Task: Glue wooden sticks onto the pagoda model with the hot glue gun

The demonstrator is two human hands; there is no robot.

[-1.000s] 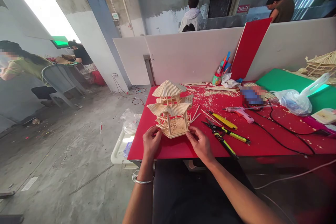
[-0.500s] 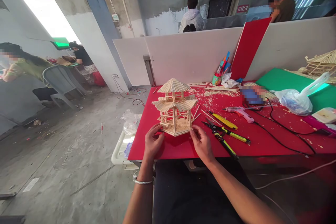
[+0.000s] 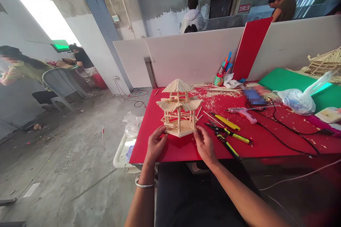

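A small pavilion model [image 3: 179, 105] built of thin pale wooden sticks, with two tiers of roof, stands upright near the front of the red-topped table [image 3: 144, 149]. My left hand [image 3: 156, 144] grips the left corner of its base between thumb and fingers. At the base's right corner my right hand [image 3: 204, 144] does the same. Just right of that hand lie pliers with black and yellow-green handles [image 3: 226, 138] and a yellow utility knife [image 3: 227, 122]. Farther right is a pink glue gun [image 3: 245, 113] with a black cord.
Loose sticks [image 3: 223, 88] and shavings lie behind the model, by a cup of pens [image 3: 219, 79]. A plastic bag [image 3: 298, 100] and a green board [image 3: 279, 78] are at right. A white bin [image 3: 121, 154] stands beside the table's left edge. Several people are beyond the partition [image 3: 191, 56] and at left.
The pavilion model has turned slightly between my hands and sits a touch farther right. Both hands keep their grip on its base. The camera view has shifted a little.
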